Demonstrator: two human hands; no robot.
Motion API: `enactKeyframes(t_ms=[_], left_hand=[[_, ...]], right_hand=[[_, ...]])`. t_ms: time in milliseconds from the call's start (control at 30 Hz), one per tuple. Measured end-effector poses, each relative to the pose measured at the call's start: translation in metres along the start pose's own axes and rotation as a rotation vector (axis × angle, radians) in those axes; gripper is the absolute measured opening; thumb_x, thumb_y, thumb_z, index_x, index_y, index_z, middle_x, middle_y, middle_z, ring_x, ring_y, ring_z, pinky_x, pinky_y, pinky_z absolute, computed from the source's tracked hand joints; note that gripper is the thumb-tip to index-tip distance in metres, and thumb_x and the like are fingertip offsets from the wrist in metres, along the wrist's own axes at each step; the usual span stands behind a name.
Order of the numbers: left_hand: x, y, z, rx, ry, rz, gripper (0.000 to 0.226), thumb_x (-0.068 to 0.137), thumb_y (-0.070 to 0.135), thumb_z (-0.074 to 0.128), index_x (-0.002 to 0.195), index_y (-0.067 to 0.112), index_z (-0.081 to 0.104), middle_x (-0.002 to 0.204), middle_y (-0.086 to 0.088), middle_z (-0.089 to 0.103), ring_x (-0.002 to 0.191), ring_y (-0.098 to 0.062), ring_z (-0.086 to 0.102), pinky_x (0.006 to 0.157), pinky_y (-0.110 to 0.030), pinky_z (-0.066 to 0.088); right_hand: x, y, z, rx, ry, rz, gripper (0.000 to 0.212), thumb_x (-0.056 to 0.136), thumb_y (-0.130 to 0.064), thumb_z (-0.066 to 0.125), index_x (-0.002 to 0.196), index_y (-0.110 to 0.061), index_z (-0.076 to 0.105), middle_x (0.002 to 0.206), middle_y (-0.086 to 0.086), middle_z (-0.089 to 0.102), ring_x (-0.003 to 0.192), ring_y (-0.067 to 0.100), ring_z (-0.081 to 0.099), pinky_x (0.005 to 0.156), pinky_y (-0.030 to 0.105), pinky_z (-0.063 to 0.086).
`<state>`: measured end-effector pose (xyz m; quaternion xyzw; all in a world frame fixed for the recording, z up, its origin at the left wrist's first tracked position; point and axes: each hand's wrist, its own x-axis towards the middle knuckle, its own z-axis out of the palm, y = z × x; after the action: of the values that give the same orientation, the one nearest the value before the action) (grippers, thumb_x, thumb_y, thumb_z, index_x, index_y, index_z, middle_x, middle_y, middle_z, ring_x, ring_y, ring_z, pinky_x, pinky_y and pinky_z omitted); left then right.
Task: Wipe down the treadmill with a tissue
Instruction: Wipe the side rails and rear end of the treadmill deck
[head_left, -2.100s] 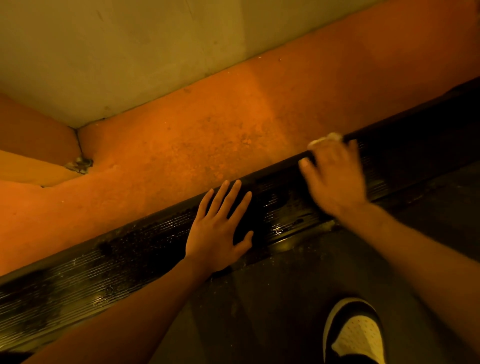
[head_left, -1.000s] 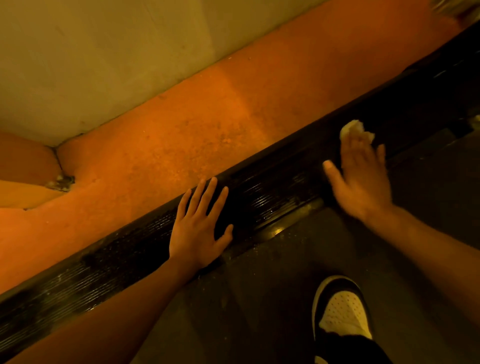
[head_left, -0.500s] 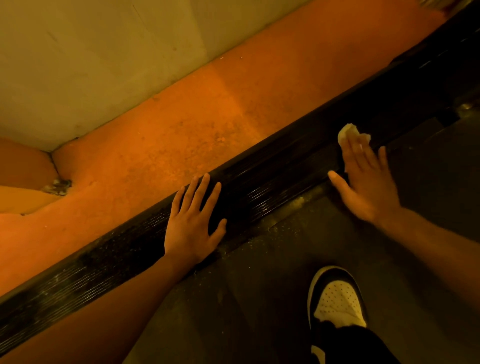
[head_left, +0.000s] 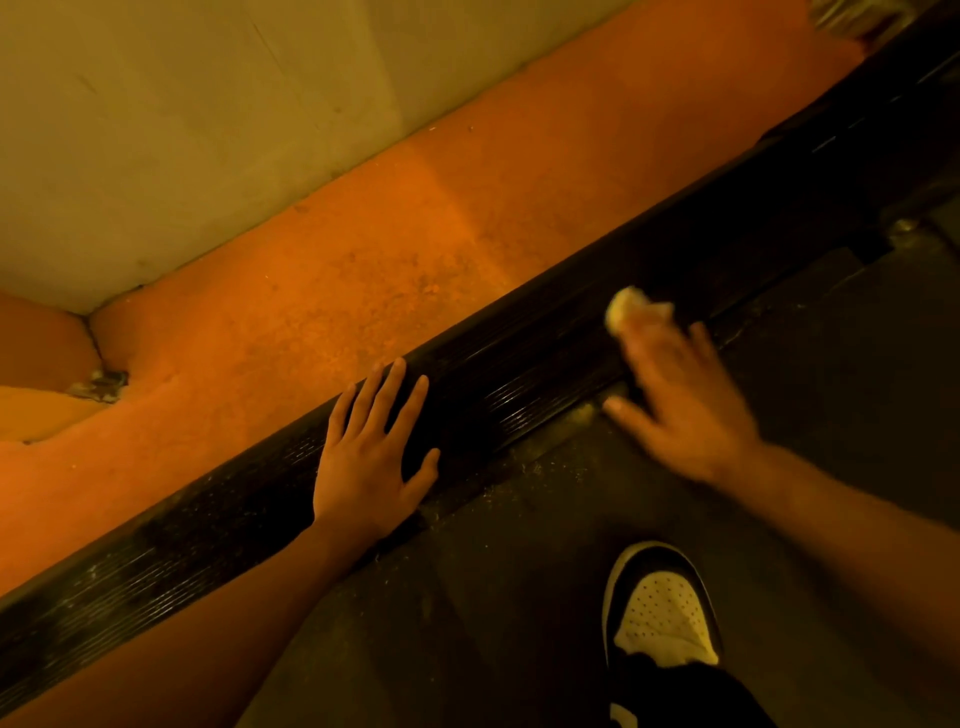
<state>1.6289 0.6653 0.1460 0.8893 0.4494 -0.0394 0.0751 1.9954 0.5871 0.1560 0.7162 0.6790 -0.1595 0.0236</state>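
Right hand: blurred, fingers stretched flat, pressing the tissue down; no curl round it shows.
Tissue: crumpled wad peeking past the fingertips, on the ribbed top of the treadmill rail, towards the rail's far end.
Left hand: flat, fingers spread, resting mid-rail, apart from the tissue.
Wiping well: stroke along the ribs, not across, with even pressure; the rail's near stretch looks dusty, likely undone.
Rail axis: long, running lower left to upper right, between orange floor and belt.
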Motion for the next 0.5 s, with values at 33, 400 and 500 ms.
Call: enactKeyframes(t_ms=[33, 400, 500], left_hand=[[0.000, 0.000, 0.000, 0.000, 0.001, 0.000, 0.074, 0.103, 0.058, 0.032, 0.166, 0.022, 0.016, 0.174, -0.007, 0.003, 0.161, -0.026, -0.001, 0.129, -0.053, 0.010], [0.000, -0.001, 0.001, -0.005, -0.008, -0.008, 0.077, 0.101, 0.059, 0.034, 0.166, 0.022, 0.017, 0.174, -0.007, 0.003, 0.161, -0.026, 0.000, 0.127, -0.056, 0.013], [0.001, 0.000, 0.000, -0.015, -0.003, -0.002, 0.076, 0.101, 0.058, 0.034, 0.165, 0.022, 0.020, 0.174, -0.007, 0.004, 0.161, -0.026, 0.001, 0.128, -0.055, 0.013]], right_hand=[[0.008, 0.021, -0.007, 0.017, 0.023, 0.111, 0.087, 0.098, -0.074, 0.011, 0.166, -0.022, -0.008, 0.174, 0.002, -0.010, 0.160, 0.022, -0.009, 0.127, 0.058, 0.001], [0.000, -0.118, 0.013, 0.084, -0.108, -0.201, 0.092, 0.099, -0.078, 0.010, 0.165, -0.017, -0.012, 0.172, 0.005, -0.020, 0.157, 0.022, -0.022, 0.128, 0.052, -0.007], [-0.014, -0.111, 0.019, 0.055, -0.136, -0.368, 0.090, 0.100, -0.077, 0.016, 0.165, -0.023, -0.013, 0.172, -0.001, -0.019, 0.158, 0.016, -0.021, 0.128, 0.050, -0.009]])
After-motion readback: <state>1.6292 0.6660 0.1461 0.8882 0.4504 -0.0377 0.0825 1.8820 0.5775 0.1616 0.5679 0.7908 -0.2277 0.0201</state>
